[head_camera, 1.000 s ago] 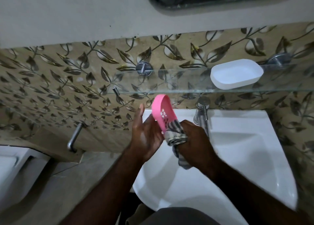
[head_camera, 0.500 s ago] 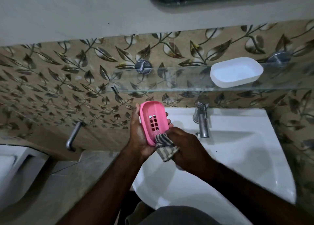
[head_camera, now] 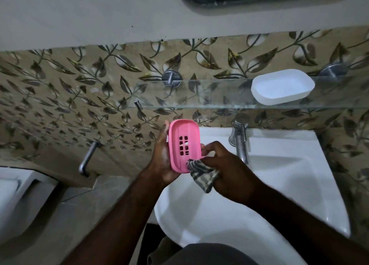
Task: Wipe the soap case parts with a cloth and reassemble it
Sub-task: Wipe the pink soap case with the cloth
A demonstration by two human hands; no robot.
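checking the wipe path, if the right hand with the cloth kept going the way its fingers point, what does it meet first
The right hand points up-left, its fingertips already at the edge of the pink tray held in the left hand. It would press the checked cloth onto that tray first; exact contact is hard to judge.

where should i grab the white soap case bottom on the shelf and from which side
Take the white soap case bottom across its narrow width, fingers on the two long side walls, coming from above and in front. It sits open side up on the glass shelf, and the tiled wall close behind blocks a rear approach. Both hands are occupied now, so one would need freeing.
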